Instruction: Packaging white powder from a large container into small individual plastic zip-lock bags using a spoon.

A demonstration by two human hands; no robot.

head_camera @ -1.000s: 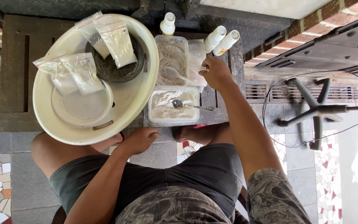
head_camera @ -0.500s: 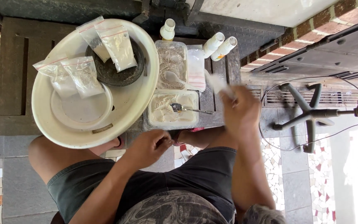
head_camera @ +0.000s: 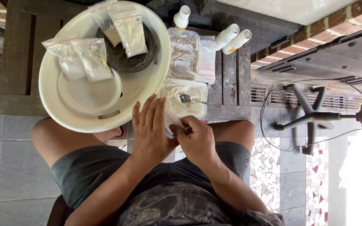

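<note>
Seen from above, head cam, seated w/ bare knees. Biggest: wide cream basin [head_camera: 147,90] on dark wooden bench [head_camera: 17,62], w/ four zip bags of pale powder [head_camera: 89,56], a black stone mortar [head_camera: 135,58] and a pale plate [head_camera: 89,93] inside. Just right of basin: two clear tubs of white powder, far tub [head_camera: 184,46] w/ plastic spoon, near tub [head_camera: 197,106] w/ metal spoon [head_camera: 187,98]. Three small white bottles [head_camera: 231,37] at far edge. Over lap, just below near tub: left hand [head_camera: 151,129], fingers straight and together, flat against small clear bag [head_camera: 173,119]; right hand [head_camera: 197,140] curled shut, pinching same bag. Bag between both hands, long axis slanting toward tub; right hand nearer spoon.
</note>
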